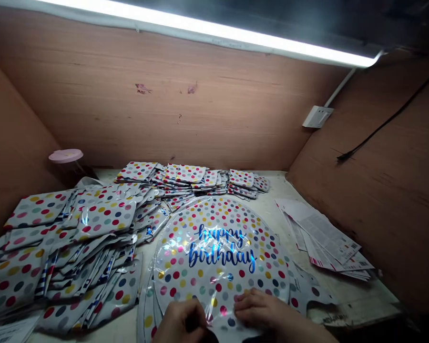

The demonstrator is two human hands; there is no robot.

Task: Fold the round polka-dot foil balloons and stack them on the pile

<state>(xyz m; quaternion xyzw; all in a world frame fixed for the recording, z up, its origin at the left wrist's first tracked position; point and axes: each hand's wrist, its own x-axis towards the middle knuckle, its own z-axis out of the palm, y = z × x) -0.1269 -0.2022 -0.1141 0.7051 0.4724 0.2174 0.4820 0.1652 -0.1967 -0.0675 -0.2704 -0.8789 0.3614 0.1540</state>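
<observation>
A round, flat foil balloon (218, 281) with coloured dots and blue "happy birthday" lettering lies before me on top of other flat balloons, whose edges show around it. My left hand (182, 321) is closed, its thumb and fingers pinched together at the balloon's lower edge. Further right, my right hand (259, 307) rests on the lower part of the balloon, fingers stretched out and palm down. The balloon's bottom end is partly hidden by both hands and the frame edge.
Folded dotted foil balloons (103, 219) are heaped at the left. Smaller folded stacks (189, 174) line the back wall. Printed paper sheets (325, 233) lie at the right. A lidded container (66, 157) stands back left. A cable (386, 121) hangs along the right wall.
</observation>
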